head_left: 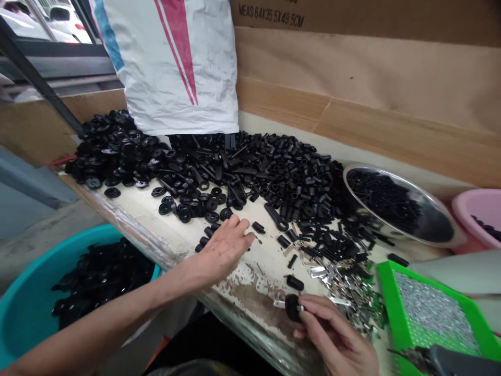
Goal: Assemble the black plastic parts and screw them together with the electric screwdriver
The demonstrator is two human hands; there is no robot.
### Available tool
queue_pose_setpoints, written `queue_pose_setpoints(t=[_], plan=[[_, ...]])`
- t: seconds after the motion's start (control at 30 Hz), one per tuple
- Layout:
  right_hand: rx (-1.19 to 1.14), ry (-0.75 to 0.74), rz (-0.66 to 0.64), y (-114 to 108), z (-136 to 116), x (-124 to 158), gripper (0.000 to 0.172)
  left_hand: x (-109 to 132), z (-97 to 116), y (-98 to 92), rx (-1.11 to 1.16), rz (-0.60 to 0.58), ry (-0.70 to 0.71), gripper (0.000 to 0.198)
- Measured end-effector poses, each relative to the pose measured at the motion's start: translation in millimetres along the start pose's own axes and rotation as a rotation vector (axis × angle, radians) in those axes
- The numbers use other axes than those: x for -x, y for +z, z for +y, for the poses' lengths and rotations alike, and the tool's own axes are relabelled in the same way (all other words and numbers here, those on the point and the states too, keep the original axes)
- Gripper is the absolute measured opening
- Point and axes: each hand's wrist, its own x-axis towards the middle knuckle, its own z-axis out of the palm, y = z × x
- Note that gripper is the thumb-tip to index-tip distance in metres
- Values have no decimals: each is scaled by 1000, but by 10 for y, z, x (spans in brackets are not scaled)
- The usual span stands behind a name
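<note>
My right hand (338,334) is closed on a small black round knob (291,307), pinched between thumb and fingers near the table's front edge. A thin metal strip (279,303) sticks out on its left side. My left hand (225,248) reaches over the table with bent fingers slightly apart, its fingertips beside a black disc (226,213). Several short black cylinders (203,241) lie by its left side, and another black cylinder (258,227) is just right of its thumb. Under the left palm the view is hidden. A dark capped cylinder (295,282) rests above the right hand.
Black parts (219,162) are heaped along the back, beneath a white sack (183,68). At right are a steel bowl (450,230), a pink basin (469,201), metal clips (352,282), a green tray (385,277) of small metal pieces and a pointed tool (450,360). A teal tub (19,292) stands lower left.
</note>
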Motion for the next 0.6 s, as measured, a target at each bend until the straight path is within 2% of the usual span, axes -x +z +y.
queue_pose_setpoints(t=[0.1, 0.2, 0.23, 0.3, 0.37, 0.43, 0.5, 0.6], plan=[[-9, 16, 37, -17, -1, 5, 12, -127, -55, -14, 7, -88, 69, 38], [-47, 37, 98, -35, -32, 17, 12, -250, 27, -72, 173, -137, 51, 20], [-64, 40, 122, -43, -54, 15, 11, -274, 78, -98, 296, -151, 33, 15], [-88, 47, 152, -59, -114, -3, 10, -277, 208, -140, 687, -203, -37, 8], [-98, 42, 148, -69, -182, -32, 10, -218, 356, -146, 1168, -282, -145, 15], [-98, 17, 128, -68, -234, -58, 10, -126, 501, -112, 1528, -322, -226, 18], [-105, -10, 114, -56, -257, -69, 11, -43, 619, -54, 1694, -301, -275, 20], [-135, -7, 80, -27, -244, -61, 11, 17, 708, 27, 1766, -271, -332, 21]])
